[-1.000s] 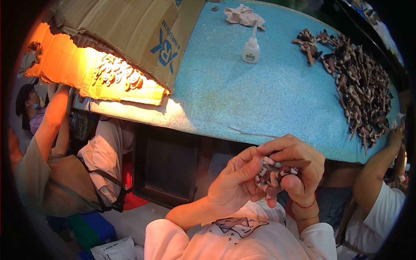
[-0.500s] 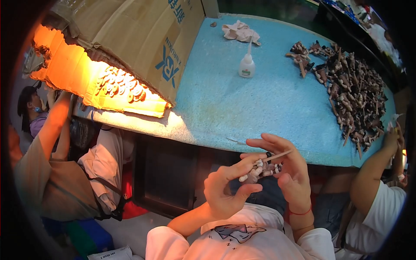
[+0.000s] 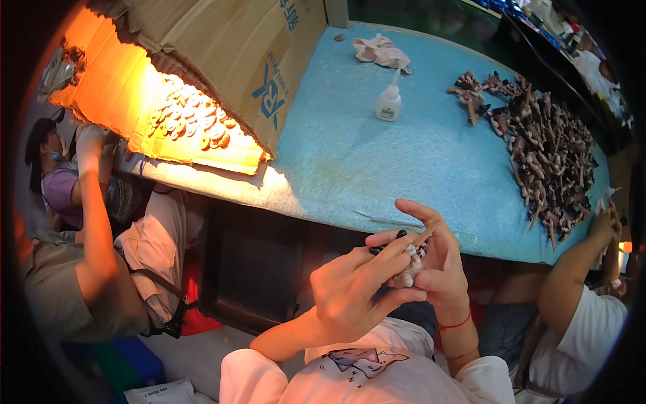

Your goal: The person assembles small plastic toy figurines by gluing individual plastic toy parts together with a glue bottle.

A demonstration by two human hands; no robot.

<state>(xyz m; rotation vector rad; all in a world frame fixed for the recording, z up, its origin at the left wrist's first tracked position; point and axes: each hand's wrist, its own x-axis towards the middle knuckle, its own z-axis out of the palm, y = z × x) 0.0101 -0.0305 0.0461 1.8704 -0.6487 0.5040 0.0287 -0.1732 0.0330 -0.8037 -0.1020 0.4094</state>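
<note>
A small pale figurine (image 3: 406,276) with dark and white parts and a thin wooden stick is held between my two hands, just off the table's near edge. My left hand (image 3: 346,286) pinches it from the left with thumb and fingers, partly covering it. From the other side, my right hand (image 3: 445,273) grips it with thumb and fingers, its index finger stretched upward. A small black piece shows by the fingertips; I cannot tell whether it belongs to the figurine. Close beyond the hands, a thin needle-like tool (image 3: 380,219) lies on the blue tabletop (image 3: 336,158).
A heap of similar figurines (image 3: 552,155) covers the table's right side. A white squeeze bottle (image 3: 388,108) with a thin nozzle stands near a crumpled cloth (image 3: 379,51). At left, a cardboard box (image 3: 225,50) shelters brightly lit small round pieces (image 3: 192,118). Co-workers sit on both sides.
My hands have come closer together and the figurine has turned, with my left fingers covering more of it. The co-worker's arm at left has moved. The view has shifted slightly.
</note>
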